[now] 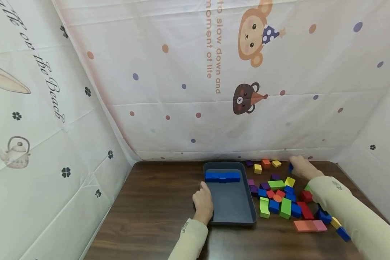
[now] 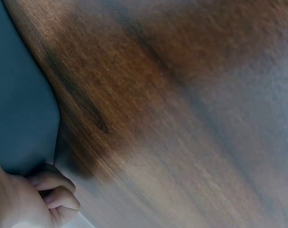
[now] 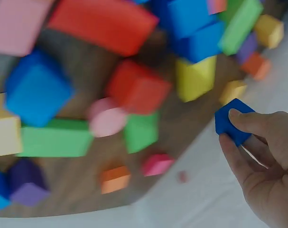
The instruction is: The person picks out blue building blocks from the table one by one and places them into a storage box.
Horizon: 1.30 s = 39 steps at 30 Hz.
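Note:
My right hand [image 1: 301, 167] pinches a blue block [image 3: 227, 124] between thumb and fingers, above the far right part of the table. In the right wrist view the thumb lies on one face of the block. My left hand [image 1: 203, 202] grips the left side of a dark grey tray [image 1: 234, 206], with curled fingers [image 2: 60, 197] at its wall in the left wrist view. Along the tray's far end runs a row of several blue blocks [image 1: 222, 177].
Right of the tray, many coloured blocks lie scattered, among them a green block [image 1: 285, 208], a red block [image 3: 138, 88] and a yellow block [image 3: 196, 78]. A printed white cloth [image 1: 182, 97] hangs behind the brown wooden table [image 1: 149, 206].

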Each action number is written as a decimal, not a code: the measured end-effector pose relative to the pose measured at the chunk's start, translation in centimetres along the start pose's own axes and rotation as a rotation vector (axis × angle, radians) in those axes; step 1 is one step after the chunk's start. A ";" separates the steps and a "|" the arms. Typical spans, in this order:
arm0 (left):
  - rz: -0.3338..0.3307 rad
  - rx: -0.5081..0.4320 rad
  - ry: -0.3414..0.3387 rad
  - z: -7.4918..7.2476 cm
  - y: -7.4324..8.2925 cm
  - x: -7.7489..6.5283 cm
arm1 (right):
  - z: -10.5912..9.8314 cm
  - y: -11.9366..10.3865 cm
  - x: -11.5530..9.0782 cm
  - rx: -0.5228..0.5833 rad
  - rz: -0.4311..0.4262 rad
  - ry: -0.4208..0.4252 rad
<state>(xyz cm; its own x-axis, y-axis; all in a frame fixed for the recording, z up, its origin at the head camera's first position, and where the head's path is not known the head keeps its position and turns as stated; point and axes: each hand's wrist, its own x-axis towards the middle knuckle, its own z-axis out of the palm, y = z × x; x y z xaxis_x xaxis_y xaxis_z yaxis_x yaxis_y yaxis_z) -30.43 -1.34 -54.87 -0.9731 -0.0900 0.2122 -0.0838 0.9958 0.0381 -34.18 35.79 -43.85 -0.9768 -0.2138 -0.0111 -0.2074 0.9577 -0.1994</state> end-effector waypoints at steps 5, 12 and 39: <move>-0.018 -0.007 -0.010 0.1 -0.2 0.0 | -0.6 -4.6 2.1 0.009 -0.127 0.089; -0.020 -0.024 -0.011 0.0 0.0 0.0 | 0.1 -10.9 3.2 -0.035 -0.260 0.098; -0.025 -0.056 0.051 0.1 -0.1 -0.1 | 7.5 -23.5 6.7 -0.058 -0.450 -0.135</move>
<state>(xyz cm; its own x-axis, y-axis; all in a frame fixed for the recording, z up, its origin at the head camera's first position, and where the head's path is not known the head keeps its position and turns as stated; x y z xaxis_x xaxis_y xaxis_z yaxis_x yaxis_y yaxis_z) -30.34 -1.43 -54.95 -0.9585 -0.1169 0.2599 -0.0942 0.9907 0.0980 -35.47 10.39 -46.56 -0.7746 -0.6292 -0.0643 -0.6145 0.7727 -0.1589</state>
